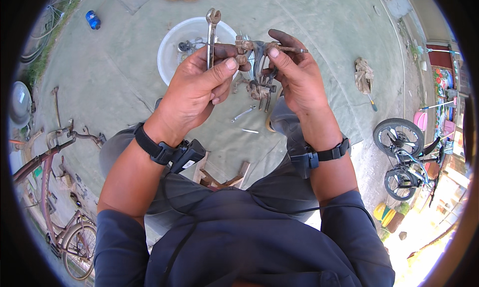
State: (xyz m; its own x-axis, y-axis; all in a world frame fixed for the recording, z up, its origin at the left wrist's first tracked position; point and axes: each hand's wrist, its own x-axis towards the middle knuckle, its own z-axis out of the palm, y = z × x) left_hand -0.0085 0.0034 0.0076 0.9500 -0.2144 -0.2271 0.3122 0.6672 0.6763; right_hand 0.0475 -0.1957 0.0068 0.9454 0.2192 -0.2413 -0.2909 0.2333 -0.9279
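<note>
My left hand is closed round an open-ended wrench that stands upright between its fingers. The same hand's thumb and fingertips meet at a rusty nut on the left end of a dirty metal part that looks like a bicycle brake caliper. My right hand grips this caliper from the right, thumb across its bolt, which points right. Dark curved arms hang below the bolt, with a rusty clump at their lower end. Parts of the caliper are hidden behind my fingers.
Behind my left hand a white basin holds small metal parts. A small wrench lies on the green ground sheet. Old bicycle at left; another bicycle at right. A dirty rag and a blue can lie farther out.
</note>
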